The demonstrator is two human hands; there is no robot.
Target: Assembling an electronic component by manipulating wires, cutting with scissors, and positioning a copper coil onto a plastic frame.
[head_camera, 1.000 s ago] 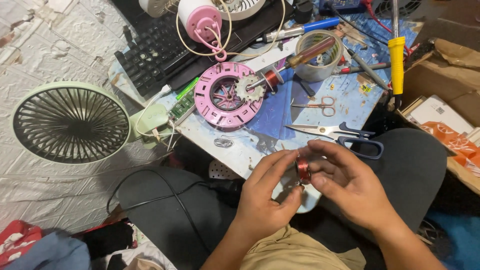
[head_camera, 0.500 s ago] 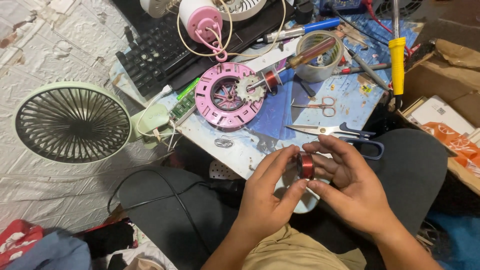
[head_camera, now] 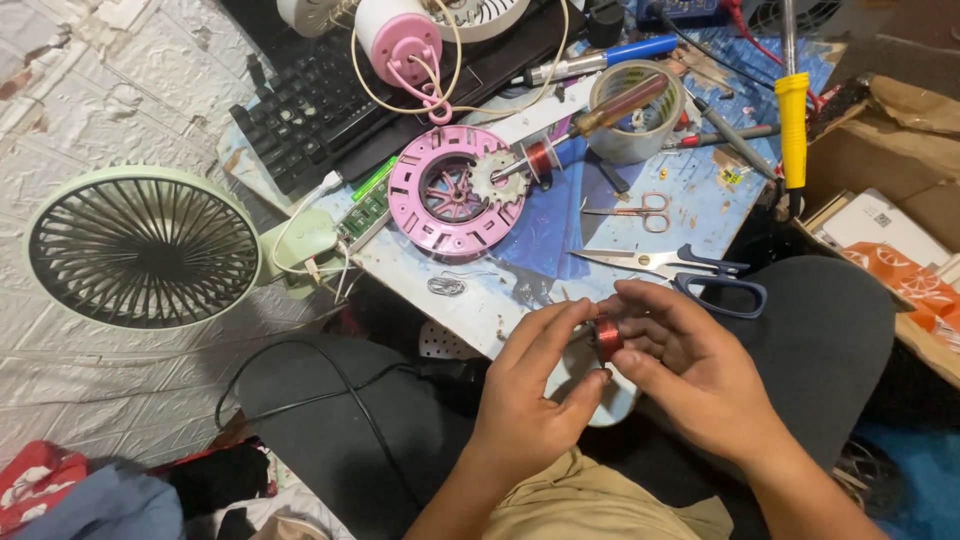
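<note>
Both hands pinch a small red wire coil (head_camera: pixel 606 337) over the lap: left hand (head_camera: pixel 535 395) at 7 o'clock, right hand (head_camera: pixel 690 365) at 4. Looks like mid-winding; next needs steady fingers. Scissors (head_camera: pixel 690 272) sit beyond on the desk (head_camera: pixel 520 270), pink fan housing (head_camera: pixel 452 190) at 11.

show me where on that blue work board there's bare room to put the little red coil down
The barest patch of the blue board lies between the pink round housing and the large scissors, below the small scissors. The far end is crowded: tape roll, screwdrivers, yellow-handled tool. Both hands, left and right, hold the coil.
</note>
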